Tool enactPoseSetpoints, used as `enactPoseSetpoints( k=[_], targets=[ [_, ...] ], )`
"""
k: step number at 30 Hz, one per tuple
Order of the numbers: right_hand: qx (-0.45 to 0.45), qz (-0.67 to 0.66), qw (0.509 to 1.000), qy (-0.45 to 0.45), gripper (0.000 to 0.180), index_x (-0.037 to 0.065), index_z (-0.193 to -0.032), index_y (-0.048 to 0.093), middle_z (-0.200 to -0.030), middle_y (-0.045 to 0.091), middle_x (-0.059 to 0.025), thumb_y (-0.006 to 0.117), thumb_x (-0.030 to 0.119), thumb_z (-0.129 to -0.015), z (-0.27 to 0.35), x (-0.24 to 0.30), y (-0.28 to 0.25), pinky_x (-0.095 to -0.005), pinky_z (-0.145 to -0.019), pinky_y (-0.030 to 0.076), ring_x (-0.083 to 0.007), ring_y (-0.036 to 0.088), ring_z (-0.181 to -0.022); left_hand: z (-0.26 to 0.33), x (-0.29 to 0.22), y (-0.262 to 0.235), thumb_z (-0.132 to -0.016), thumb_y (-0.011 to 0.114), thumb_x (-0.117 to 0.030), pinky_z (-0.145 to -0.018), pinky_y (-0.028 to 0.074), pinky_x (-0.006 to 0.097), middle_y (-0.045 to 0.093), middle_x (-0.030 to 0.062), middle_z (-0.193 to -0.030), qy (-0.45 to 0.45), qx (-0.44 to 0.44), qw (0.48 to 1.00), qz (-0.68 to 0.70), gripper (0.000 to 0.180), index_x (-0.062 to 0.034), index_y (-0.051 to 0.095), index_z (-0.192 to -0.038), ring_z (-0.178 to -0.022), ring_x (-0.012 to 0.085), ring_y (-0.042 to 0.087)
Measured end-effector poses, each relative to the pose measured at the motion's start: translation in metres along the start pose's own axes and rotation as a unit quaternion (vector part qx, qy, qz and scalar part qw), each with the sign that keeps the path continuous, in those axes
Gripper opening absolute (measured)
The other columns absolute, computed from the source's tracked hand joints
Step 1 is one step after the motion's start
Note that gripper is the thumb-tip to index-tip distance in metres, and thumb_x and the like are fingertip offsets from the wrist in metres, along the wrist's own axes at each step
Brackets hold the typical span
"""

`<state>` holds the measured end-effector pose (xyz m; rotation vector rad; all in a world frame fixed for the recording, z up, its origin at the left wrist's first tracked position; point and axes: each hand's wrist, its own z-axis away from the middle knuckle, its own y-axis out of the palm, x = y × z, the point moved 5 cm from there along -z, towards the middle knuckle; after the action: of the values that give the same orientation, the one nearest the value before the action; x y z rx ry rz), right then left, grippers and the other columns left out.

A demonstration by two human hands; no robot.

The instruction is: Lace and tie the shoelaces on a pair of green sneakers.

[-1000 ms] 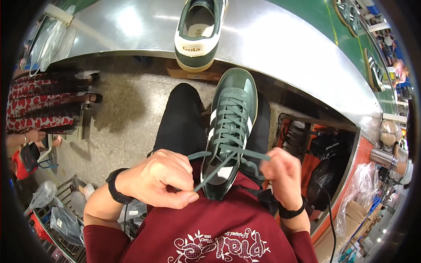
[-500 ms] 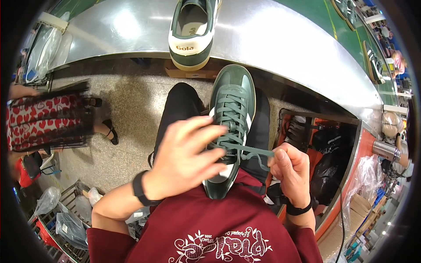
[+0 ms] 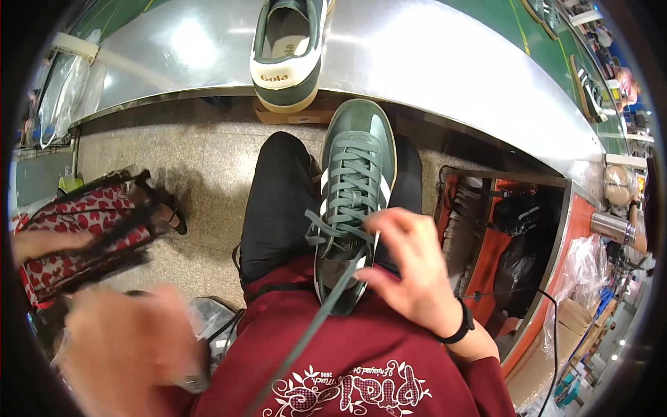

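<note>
A green sneaker [image 3: 360, 124] with white stripes rests between my thighs, toe away from me. Its green lace [image 3: 354, 172] is threaded through the eyelets. One lace end [image 3: 316, 221] curls loose on the left side; the other stretches toward me across my maroon shirt and out at the lower edge. At the right side of the shoe opening, my right hand [image 3: 413, 271] has thumb and fingers apart, close to the lace. My left hand [image 3: 132, 340] is at the lower left, off the shoe and smeared by motion, so its fingers cannot be read.
A matching sneaker [image 3: 287, 76] stands on the near edge of the metal bench [image 3: 417, 52]. More shoes [image 3: 589, 90] sit on the green surface beyond. An orange-framed shelf [image 3: 486, 257] is at the right. Another person in heart-patterned cloth [image 3: 97, 215] is at the left.
My left hand has swung from the shoe to the lower left. My right hand has moved left onto the shoe's side. One lace end now stretches toward me.
</note>
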<state>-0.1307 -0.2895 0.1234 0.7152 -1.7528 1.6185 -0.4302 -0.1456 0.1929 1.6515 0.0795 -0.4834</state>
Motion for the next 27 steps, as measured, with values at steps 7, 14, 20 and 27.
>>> enactPoseSetpoints(
  k=[7,14,20,27],
  targets=[
    [0.06,-0.469,0.841,0.265,0.011,0.0,-0.092,0.067,-0.078,0.064,-0.0034,0.062,0.01,-0.091,0.004,-0.027,0.001,-0.0258,-0.053,0.043,-0.0083,0.055,-0.063,-0.019,0.185,-0.05,-0.086,0.065,-0.021,-0.105,0.035,0.041,0.054,0.0151,-0.124,-0.198,0.357,0.551,-0.727,0.026,-0.0036,0.062,-0.105,-0.123,0.0335,0.045],
    [-0.003,0.059,0.998,-0.026,0.022,0.006,-0.092,0.067,-0.069,0.049,-0.0042,0.074,0.009,-0.072,-0.009,0.004,0.021,-0.032,-0.048,0.044,-0.0193,0.056,-0.054,-0.019,0.183,-0.062,-0.086,0.069,-0.02,-0.096,0.038,0.035,0.058,0.0059,-0.105,-0.307,0.287,0.675,-0.607,0.018,-0.0044,0.06,-0.083,-0.107,0.0218,0.05],
    [0.025,0.061,0.996,-0.059,0.008,0.004,-0.083,0.064,-0.068,0.05,-0.0055,0.066,0.006,-0.075,-0.006,-0.009,0.033,-0.0329,-0.049,0.045,-0.0182,0.056,-0.055,-0.005,0.193,-0.078,-0.09,0.067,-0.02,-0.086,0.041,0.032,0.057,0.0041,-0.093,-0.432,0.178,0.742,-0.48,0.019,-0.0037,0.061,-0.083,-0.093,0.0177,0.052],
    [-0.045,-0.709,0.703,-0.044,0.027,0.0,-0.06,0.06,-0.05,0.05,-0.0045,0.059,0.008,-0.086,0.035,0.006,-0.11,-0.0307,-0.034,0.029,-0.012,0.039,-0.035,-0.025,0.185,-0.048,-0.078,0.072,-0.017,-0.099,0.038,0.041,0.059,0.0109,-0.117,-0.12,0.329,0.659,-0.666,0.037,-0.004,0.058,-0.11,-0.115,0.0293,0.053]
  ],
)
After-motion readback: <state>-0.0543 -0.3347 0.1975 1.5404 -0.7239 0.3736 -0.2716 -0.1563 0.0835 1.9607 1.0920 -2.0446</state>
